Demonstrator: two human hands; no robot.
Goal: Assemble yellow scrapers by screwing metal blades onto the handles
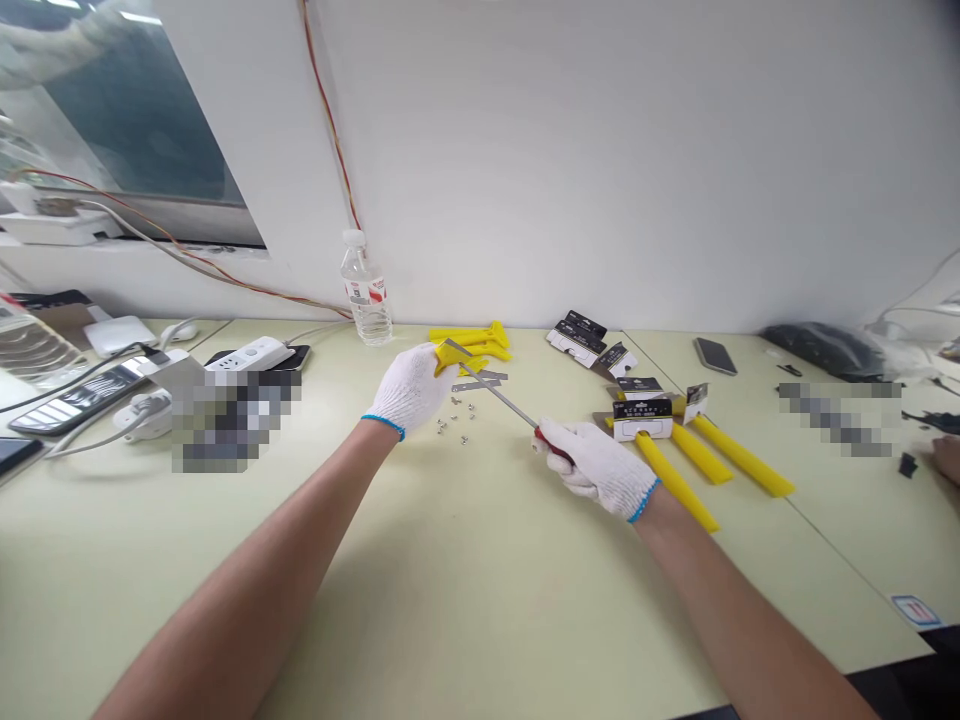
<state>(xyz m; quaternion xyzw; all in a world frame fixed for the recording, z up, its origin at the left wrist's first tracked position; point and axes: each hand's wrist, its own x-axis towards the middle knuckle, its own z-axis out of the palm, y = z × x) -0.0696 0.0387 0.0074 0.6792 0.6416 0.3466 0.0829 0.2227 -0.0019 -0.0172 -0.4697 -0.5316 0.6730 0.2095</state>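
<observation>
In a white knit glove, my left hand (412, 390) is closed around a yellow scraper (452, 352), most of whose handle is hidden by the fingers. My right hand (592, 462), gloved too, grips a screwdriver (514, 407) by its red and dark handle. The shaft points up and left, its tip at the scraper's head; whether it touches a screw is too small to tell. Small screws (454, 420) lie scattered below, between my hands. Flat metal blades (484, 381) and more yellow scraper handles (480, 340) rest just behind.
Yellow scrapers with black-and-white cards (679, 450) lie at right, and loose cards (577, 338) behind them. A water bottle (367, 290) stands by the wall. Phones, cables and a power strip (251, 355) occupy the left. A phone (715, 356), a black bag (817, 350) and another person's hand (946, 458) are right.
</observation>
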